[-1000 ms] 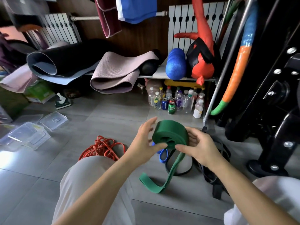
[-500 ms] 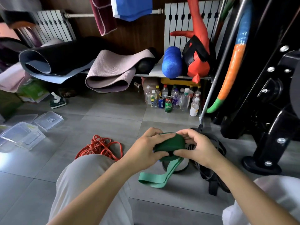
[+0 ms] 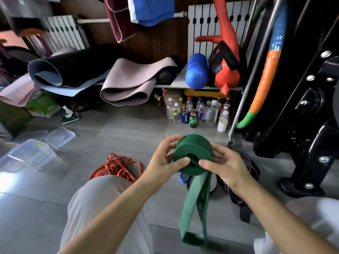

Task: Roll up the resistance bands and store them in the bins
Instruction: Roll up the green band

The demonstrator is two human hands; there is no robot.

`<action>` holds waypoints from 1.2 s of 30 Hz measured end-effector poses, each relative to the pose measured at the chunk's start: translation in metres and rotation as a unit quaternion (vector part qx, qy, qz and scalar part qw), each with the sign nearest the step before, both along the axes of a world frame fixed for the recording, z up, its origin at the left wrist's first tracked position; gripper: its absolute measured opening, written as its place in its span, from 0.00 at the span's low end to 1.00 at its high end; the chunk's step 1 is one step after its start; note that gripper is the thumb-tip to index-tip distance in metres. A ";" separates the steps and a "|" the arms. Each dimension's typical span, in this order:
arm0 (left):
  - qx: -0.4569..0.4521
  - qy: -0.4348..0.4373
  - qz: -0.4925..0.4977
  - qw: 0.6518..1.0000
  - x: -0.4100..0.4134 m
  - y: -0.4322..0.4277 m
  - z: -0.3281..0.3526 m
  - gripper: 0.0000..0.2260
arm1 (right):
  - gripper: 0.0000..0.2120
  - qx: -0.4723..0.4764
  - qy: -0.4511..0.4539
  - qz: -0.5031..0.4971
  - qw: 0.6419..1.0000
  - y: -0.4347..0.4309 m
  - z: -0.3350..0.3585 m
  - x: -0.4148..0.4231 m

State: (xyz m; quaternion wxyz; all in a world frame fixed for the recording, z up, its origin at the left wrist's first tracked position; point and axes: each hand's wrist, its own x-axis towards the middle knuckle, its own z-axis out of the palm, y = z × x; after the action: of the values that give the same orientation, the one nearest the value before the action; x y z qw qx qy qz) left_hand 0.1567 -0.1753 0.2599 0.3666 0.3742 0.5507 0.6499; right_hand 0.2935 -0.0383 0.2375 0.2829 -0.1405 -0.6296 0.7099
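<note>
Since half a second ago the green band (image 3: 192, 154) has been raised and turned so its coiled end faces the camera, and its loose tail now hangs straight down instead of trailing on the floor (image 3: 128, 129). The band is flat, matte rubber wound into a thick round roll. The left hand (image 3: 165, 160) and right hand (image 3: 223, 165) grip the roll from either side, fingers curled over its outer layer, thumbs pressed on the spiral face. Tangled orange bands (image 3: 117, 167) lie below left; clear plastic bins (image 3: 31, 154) sit farther left.
</note>
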 end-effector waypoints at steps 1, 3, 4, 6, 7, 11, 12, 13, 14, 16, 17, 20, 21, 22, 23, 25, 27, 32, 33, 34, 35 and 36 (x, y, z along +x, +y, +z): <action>-0.021 0.051 0.006 0.998 0.000 0.000 0.001 0.23 | 0.23 0.013 -0.007 0.002 1.000 0.001 0.000 0.001; -0.073 0.218 0.037 0.973 -0.004 -0.001 0.002 0.24 | 0.22 0.049 -0.040 0.018 0.998 0.005 -0.001 0.002; -0.085 0.321 0.041 0.942 -0.006 -0.001 0.001 0.25 | 0.22 0.067 -0.062 0.026 0.995 0.006 -0.002 0.003; -0.077 0.479 -0.002 0.874 -0.007 -0.003 -0.002 0.30 | 0.22 0.097 -0.105 0.039 0.989 0.008 -0.006 0.004; -0.085 0.520 -0.034 0.849 -0.007 -0.005 -0.003 0.31 | 0.22 0.109 -0.121 0.043 0.986 0.008 -0.008 0.005; -0.149 0.534 -0.079 0.829 -0.008 -0.006 -0.007 0.29 | 0.23 0.130 -0.155 0.050 0.978 0.004 -0.014 0.009; -0.160 0.521 -0.092 0.833 -0.008 -0.006 -0.007 0.29 | 0.24 0.128 -0.162 0.054 0.977 0.003 -0.015 0.010; -0.166 0.509 -0.107 0.838 -0.008 -0.006 -0.007 0.29 | 0.24 0.128 -0.168 0.057 0.976 0.002 -0.015 0.011; -0.166 0.500 -0.121 0.841 -0.007 -0.006 -0.008 0.29 | 0.25 0.131 -0.175 0.059 0.974 0.001 -0.016 0.012; -0.156 0.502 -0.136 0.839 -0.004 -0.006 -0.009 0.29 | 0.26 0.139 -0.188 0.062 0.970 -0.002 -0.017 0.013; -0.149 0.506 -0.134 0.839 -0.002 -0.006 -0.010 0.28 | 0.27 0.139 -0.193 0.062 0.969 -0.002 -0.017 0.014; -0.126 0.489 -0.101 0.857 -0.001 -0.005 -0.010 0.24 | 0.27 0.125 -0.188 0.061 0.972 -0.002 -0.015 0.014; -0.120 0.475 -0.089 0.867 -0.001 -0.004 -0.009 0.24 | 0.27 0.116 -0.179 0.065 0.975 -0.001 -0.013 0.015; -0.112 0.458 -0.075 0.879 -0.001 -0.004 -0.008 0.23 | 0.27 0.109 -0.174 0.070 0.976 0.000 -0.011 0.015; -0.102 0.436 -0.061 0.892 0.000 -0.004 -0.007 0.23 | 0.28 0.107 -0.174 0.075 0.976 0.000 -0.009 0.016; -0.072 0.378 -0.029 0.923 0.001 -0.004 -0.003 0.23 | 0.28 0.095 -0.173 0.084 0.977 0.003 -0.006 0.016; -0.052 0.319 0.004 0.946 0.001 -0.003 0.002 0.24 | 0.27 0.062 -0.158 0.080 0.982 0.007 -0.007 0.015; 0.017 0.118 0.042 0.992 -0.002 -0.001 0.011 0.22 | 0.27 0.011 -0.104 0.058 0.993 0.007 -0.009 0.011; 0.029 0.084 0.041 0.995 -0.003 -0.001 0.011 0.21 | 0.26 -0.003 -0.086 0.053 0.995 0.005 -0.010 0.010; 0.035 0.055 0.036 0.997 -0.003 -0.001 0.010 0.21 | 0.25 -0.015 -0.069 0.044 0.997 0.003 -0.010 0.009; 0.035 0.031 0.029 0.998 -0.002 -0.001 0.010 0.21 | 0.24 -0.021 -0.057 0.035 0.998 0.002 -0.009 0.008; 0.030 0.013 0.019 0.999 -0.002 -0.001 0.009 0.21 | 0.24 -0.023 -0.048 0.028 0.998 0.002 -0.008 0.007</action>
State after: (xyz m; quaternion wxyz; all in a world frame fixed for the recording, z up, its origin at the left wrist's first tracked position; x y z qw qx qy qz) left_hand 0.1550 -0.1766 0.2687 0.3356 0.3824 0.5426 0.6684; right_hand 0.3008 -0.0366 0.2299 0.2292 -0.1634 -0.6299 0.7239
